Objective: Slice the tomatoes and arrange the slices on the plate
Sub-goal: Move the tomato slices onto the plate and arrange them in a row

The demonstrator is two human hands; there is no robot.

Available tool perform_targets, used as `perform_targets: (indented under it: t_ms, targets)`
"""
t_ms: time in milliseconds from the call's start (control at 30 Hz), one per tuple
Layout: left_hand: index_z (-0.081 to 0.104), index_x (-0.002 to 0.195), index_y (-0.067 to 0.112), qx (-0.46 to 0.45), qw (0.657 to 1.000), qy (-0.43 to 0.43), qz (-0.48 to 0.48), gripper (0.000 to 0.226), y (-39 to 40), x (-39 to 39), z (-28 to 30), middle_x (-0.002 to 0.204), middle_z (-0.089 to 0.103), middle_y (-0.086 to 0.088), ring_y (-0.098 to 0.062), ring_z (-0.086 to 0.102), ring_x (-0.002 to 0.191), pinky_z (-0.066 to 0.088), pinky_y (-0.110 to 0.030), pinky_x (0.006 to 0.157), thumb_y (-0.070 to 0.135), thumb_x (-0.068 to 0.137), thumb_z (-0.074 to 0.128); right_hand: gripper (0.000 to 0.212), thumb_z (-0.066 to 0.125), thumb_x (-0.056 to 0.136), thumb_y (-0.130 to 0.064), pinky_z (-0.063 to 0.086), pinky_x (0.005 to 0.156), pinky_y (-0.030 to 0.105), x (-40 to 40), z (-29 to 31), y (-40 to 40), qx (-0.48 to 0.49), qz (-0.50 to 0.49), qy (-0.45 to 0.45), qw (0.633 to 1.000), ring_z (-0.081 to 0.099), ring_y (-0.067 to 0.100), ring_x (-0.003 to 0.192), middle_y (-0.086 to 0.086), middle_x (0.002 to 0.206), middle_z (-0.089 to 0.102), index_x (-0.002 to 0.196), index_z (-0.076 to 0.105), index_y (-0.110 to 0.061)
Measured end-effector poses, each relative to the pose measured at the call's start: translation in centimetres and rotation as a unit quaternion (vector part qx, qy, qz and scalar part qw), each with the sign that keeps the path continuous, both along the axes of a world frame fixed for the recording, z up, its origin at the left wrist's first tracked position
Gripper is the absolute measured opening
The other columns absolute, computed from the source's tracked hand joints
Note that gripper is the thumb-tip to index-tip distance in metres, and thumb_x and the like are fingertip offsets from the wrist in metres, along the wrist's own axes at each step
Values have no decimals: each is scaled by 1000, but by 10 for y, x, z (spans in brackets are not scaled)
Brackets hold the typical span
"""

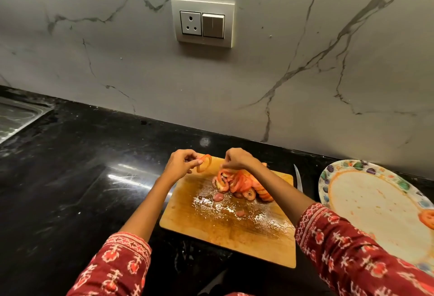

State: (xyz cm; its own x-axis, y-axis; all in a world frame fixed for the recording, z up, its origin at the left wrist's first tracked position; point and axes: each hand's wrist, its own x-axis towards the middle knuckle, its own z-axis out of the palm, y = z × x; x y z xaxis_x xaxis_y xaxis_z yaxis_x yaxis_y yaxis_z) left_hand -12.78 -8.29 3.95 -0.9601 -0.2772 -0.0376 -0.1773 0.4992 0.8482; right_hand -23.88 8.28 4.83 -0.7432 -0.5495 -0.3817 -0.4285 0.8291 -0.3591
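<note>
Both hands work over the board's far end: the left hand [180,163] pinches a tomato ring [204,163] held on edge, the right hand [237,159] pinches into the slice pile [244,186] just beneath it. Right of the right hand, the knife [298,178] points away along the cutting board [225,225] edge. Beyond it the oval plate [375,204], long axis running near to far, holds one slice [428,218] at its right rim.

- The scene is viewed from one head-worn wide-angle camera, aimed forward and down.
- The cutting board [231,220] is framed close, toward 6 o'clock.
</note>
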Motion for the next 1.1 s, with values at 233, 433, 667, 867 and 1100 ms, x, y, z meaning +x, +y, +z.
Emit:
perform_targets:
  t_ms: [233, 433, 667, 867, 1100]
  targets:
    - [65, 83, 15, -11, 999, 11, 28, 3, 0, -9, -2, 77, 62, 1, -14, 60, 75, 52, -20, 56, 16, 85, 65, 7, 71, 80, -9, 47, 71, 23, -4, -2, 0, -3, 25, -68, 997, 58, 16, 89, 4, 90, 61, 85, 66, -11]
    - [66, 83, 12, -7, 999, 39, 10, 3, 24, -22, 9, 76, 63, 2, -11, 59, 73, 51, -21, 59, 13, 85, 64, 15, 72, 81, -9, 43, 58, 15, -14, 21, 33, -155, -23, -108, 982, 54, 6, 68, -4, 73, 58, 75, 59, -14]
    - [64, 75, 16, 9, 995, 77, -68, 12, 108, -66, 25, 71, 64, 0, -13, 60, 66, 51, -25, 53, 8, 84, 66, 12, 69, 83, -3, 46, 52, 17, -24, 50, 153, -291, -148, -96, 940, 58, 8, 55, 6, 67, 62, 77, 62, -10]
    - [66, 77, 13, 30, 977, 61, -202, 8, 224, -96, 29, 68, 63, -1, -5, 58, 60, 52, -25, 53, 7, 83, 66, 22, 65, 84, -1, 51, 59, 24, -15, 53, 300, -300, -329, -23, 895, 57, 16, 56, 12, 65, 61, 66, 58, -10]
    - [67, 81, 10, 22, 943, 35, -331, 5, 346, -107, 15, 69, 63, -3, -8, 57, 59, 52, -21, 50, 6, 83, 67, 13, 71, 80, -8, 52, 53, 20, 19, 44, 451, -245, -510, 52, 823, 61, 14, 57, 13, 68, 65, 71, 64, -4]
